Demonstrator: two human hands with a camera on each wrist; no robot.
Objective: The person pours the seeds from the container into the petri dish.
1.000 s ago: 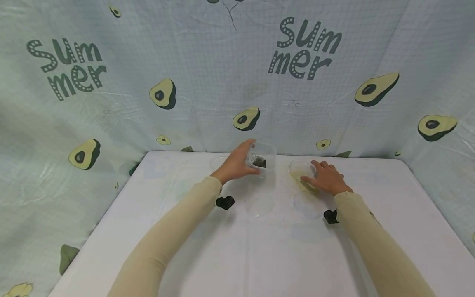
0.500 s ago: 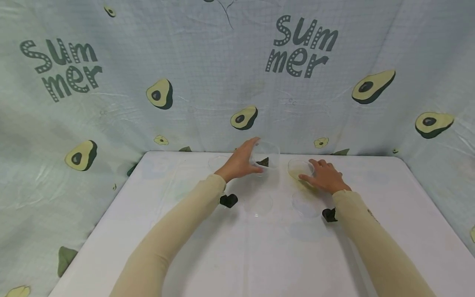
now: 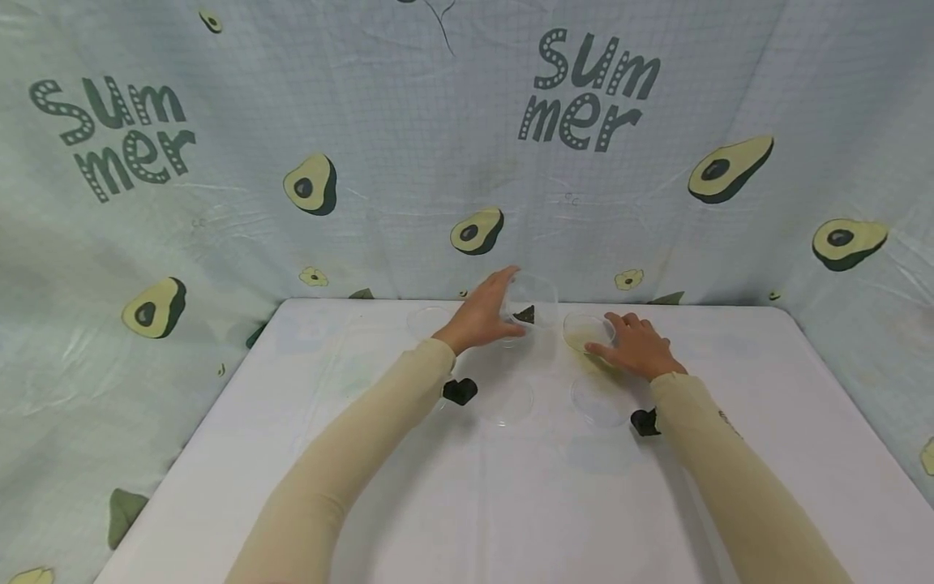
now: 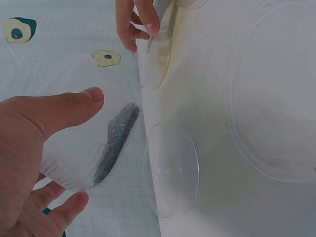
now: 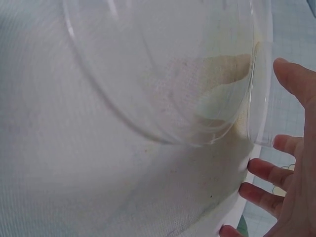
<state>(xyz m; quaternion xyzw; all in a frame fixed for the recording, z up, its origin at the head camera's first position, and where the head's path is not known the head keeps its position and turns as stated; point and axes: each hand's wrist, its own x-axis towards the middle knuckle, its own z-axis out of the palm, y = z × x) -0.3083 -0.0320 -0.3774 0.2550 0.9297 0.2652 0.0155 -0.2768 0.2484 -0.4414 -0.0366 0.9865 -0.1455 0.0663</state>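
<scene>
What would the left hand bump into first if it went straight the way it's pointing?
Probably the avocado-print backdrop behind the table. The left hand holds a clear plastic container, which might touch first; how near they are is hard to tell.

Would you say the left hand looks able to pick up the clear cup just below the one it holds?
Probably not as things stand: the left hand is already occupied, holding a clear container with dark contents. The lower cup looks close by, so reach itself seems no obstacle.
</scene>
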